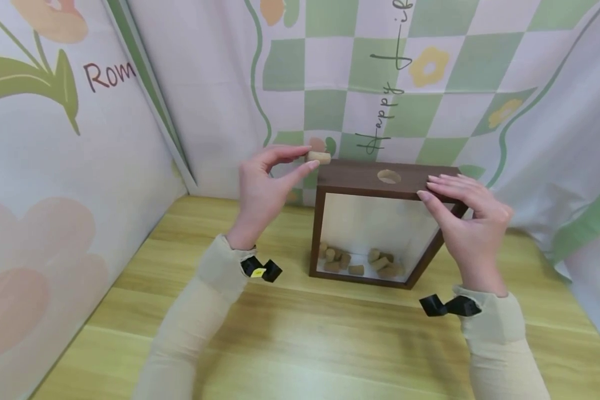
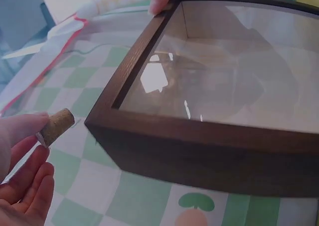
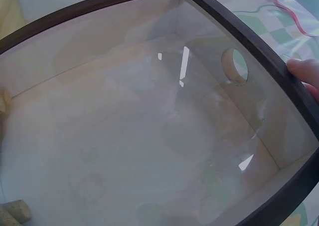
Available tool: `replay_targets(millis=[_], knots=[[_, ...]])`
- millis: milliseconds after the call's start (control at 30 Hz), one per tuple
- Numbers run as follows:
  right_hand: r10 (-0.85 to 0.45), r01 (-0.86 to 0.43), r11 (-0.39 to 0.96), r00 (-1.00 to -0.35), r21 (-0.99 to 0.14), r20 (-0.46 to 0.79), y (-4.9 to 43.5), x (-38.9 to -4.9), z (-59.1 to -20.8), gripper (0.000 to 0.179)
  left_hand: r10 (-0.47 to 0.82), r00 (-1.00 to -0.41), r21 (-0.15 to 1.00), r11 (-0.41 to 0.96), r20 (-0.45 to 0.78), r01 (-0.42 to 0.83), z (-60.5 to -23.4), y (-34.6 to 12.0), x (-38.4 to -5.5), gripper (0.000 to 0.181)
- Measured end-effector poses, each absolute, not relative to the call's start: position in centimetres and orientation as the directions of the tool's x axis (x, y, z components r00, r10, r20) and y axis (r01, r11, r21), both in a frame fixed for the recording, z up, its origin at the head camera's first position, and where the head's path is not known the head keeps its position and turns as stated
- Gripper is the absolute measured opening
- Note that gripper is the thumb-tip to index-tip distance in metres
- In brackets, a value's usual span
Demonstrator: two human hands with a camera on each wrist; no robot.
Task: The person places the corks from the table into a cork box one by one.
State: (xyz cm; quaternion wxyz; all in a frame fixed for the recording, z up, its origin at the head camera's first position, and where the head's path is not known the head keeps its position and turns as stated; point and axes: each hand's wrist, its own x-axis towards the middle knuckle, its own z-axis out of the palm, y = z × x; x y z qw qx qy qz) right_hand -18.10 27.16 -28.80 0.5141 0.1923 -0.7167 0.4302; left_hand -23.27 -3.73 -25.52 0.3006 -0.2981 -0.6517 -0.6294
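Between thumb and fingertips, my left hand (image 1: 265,186) pinches a cork (image 1: 319,158) beside the upper left corner of a dark wooden box (image 1: 362,284). In the left wrist view the cork (image 2: 59,126) is held apart from the box frame (image 2: 199,131). The box stands upright with a clear front and a round hole (image 1: 389,176) in its top. My right hand (image 1: 472,214) rests on the top's right end, thumb at the front edge. Several corks (image 1: 356,270) lie inside on the box floor; some (image 3: 17,211) show in the right wrist view.
The box stands on a wood-grain table (image 1: 300,339). Close behind it hangs a green-and-white checked curtain (image 1: 330,66), and a printed cloth (image 1: 70,166) closes off the left side. A black camera (image 1: 261,269) sits on the left wrist, another (image 1: 450,306) on the right.
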Motion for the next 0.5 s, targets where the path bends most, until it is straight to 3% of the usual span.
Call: replay_targets(millis=[500], knots=[[0.166,-0.724,0.551,-0.392,-0.415,0.905,25.9,-16.9,-27.6,0.017,0.102,-0.645,0.638,0.089,0.758,0.765,-24.2,-0.5,-22.9,0.026]])
